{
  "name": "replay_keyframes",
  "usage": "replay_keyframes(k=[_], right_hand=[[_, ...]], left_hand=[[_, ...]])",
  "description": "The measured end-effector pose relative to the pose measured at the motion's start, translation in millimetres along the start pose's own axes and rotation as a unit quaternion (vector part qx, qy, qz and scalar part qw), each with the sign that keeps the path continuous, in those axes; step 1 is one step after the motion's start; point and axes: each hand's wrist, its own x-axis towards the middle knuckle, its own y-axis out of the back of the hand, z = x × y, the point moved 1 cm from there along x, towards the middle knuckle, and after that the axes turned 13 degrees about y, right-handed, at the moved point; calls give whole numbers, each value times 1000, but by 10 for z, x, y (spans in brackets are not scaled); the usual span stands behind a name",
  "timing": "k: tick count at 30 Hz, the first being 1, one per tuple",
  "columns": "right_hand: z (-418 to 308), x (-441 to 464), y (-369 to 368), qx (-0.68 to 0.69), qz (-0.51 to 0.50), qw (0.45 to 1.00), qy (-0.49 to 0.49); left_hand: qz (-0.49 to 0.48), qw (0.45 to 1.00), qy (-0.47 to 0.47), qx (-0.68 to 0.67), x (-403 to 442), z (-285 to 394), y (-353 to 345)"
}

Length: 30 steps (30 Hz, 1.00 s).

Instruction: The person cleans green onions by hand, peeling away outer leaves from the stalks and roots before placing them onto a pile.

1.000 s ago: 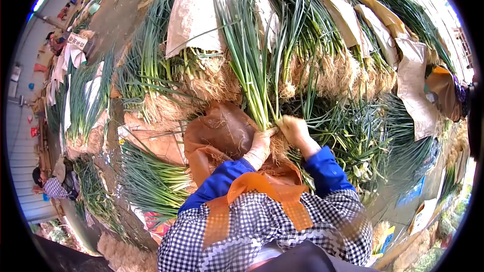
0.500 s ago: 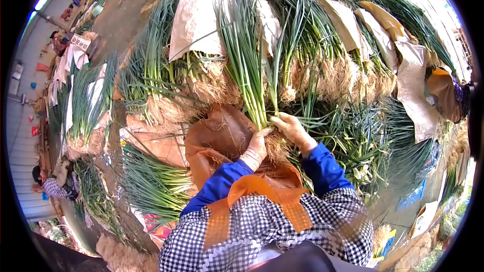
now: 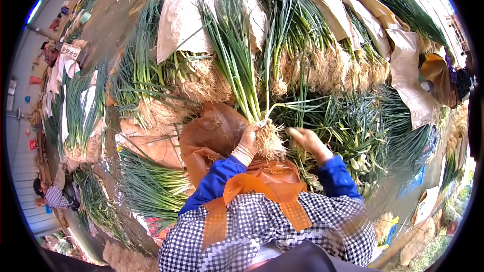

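My left hand (image 3: 246, 141) is closed round the lower stalks of a bunch of green onions (image 3: 241, 83). The bunch stands upright, its green leaves pointing away from me and its tangled pale roots (image 3: 269, 141) hanging beside my fingers. One stalk on the right side of the bunch leans apart from the others. To the right of the roots, apart from the bunch, is my right hand (image 3: 310, 143). Its fingers are curled together, and whatever they hold, if anything, is hidden. Below the hands an orange-brown apron (image 3: 214, 131) covers my lap.
Rows of green onions (image 3: 312, 60) with roots towards me lie ahead, partly under pale sacking (image 3: 184, 20). Loose leaves (image 3: 343, 141) are heaped at the right. Another pile of green onions (image 3: 151, 179) lies at the left. A person (image 3: 55, 194) is at the far left.
My right hand has come away from the bunch and moved right and down. My left hand keeps its hold, slightly further left, and the roots now show more fully.
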Motion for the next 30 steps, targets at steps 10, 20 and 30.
replay_keyframes(k=[10,20,30], right_hand=[[-635,393,-362,-233,27,938,256],[-376,-314,3,5,-353,927,125],[-596,819,-334,188,61,929,312]], left_hand=[[79,973,-116,182,-23,52,-8],[158,945,-122,260,19,132,125],[65,978,72,184,-218,193,-261]])
